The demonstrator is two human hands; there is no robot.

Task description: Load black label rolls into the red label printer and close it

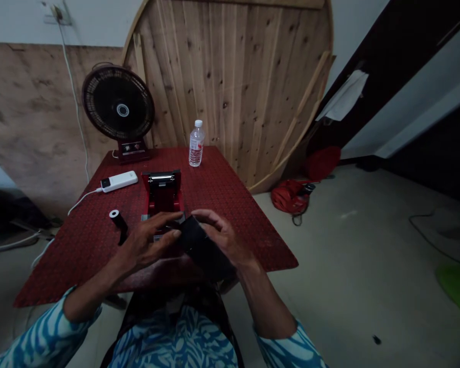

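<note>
Left hand (pixel 147 243) and right hand (pixel 218 235) both curled closely around a black rectangular object (pixel 201 245), held together above a red-patterned table (pixel 230 204), just in front of a small red printer (pixel 163 197) with raised lid, a white power bank (pixel 118 181) and black cylinder (pixel 118 225) off to the left.

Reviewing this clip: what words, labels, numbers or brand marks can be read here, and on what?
No text can be read clearly.
Water bottle, label: red print, too small to read.
Fan base: small marks by the knobs, too blurred to read.
Black object: no lettering shows.
</note>
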